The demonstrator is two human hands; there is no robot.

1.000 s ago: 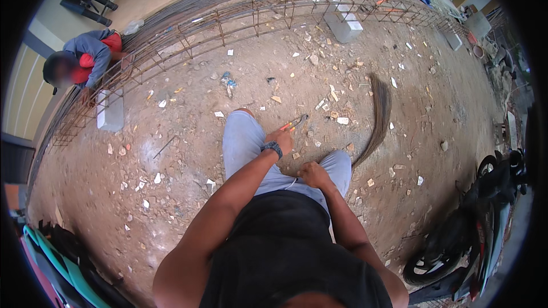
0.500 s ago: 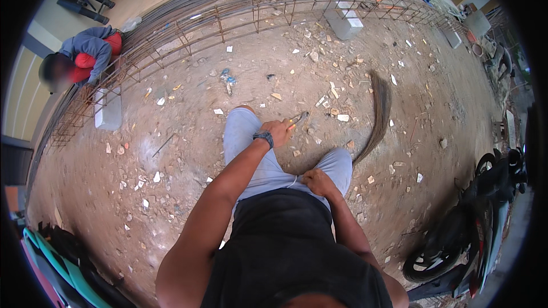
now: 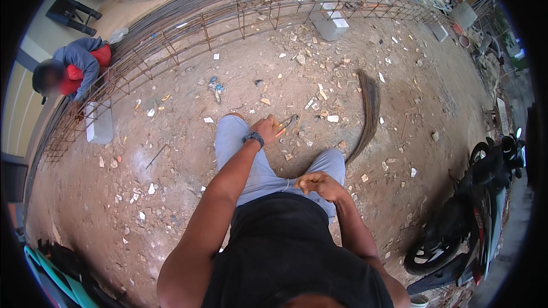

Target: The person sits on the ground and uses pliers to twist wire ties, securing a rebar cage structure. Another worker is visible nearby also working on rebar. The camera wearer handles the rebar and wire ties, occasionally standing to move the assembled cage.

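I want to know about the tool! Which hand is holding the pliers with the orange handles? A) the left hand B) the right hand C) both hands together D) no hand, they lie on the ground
A: the left hand, the one with the wristwatch, grips the pliers, while the right hand rests empty at the thigh.

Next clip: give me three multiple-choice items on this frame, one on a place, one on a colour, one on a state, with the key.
1. Where does the rebar cage lie?
A. along the far edge of the dirt ground
B. across the person's lap
C. on the motorcycle

2. What colour are the pliers' handles?
A. blue
B. orange
C. white

3. What is the left hand doing?
A. hanging empty
B. resting on the broom
C. gripping the pliers

Key: 1 A, the cage runs beyond the dirt ground, past the concrete block. 2 B, orange shows by the fingers. 3 C, the hand is closed around the handles; the right hand hovers at the waist.
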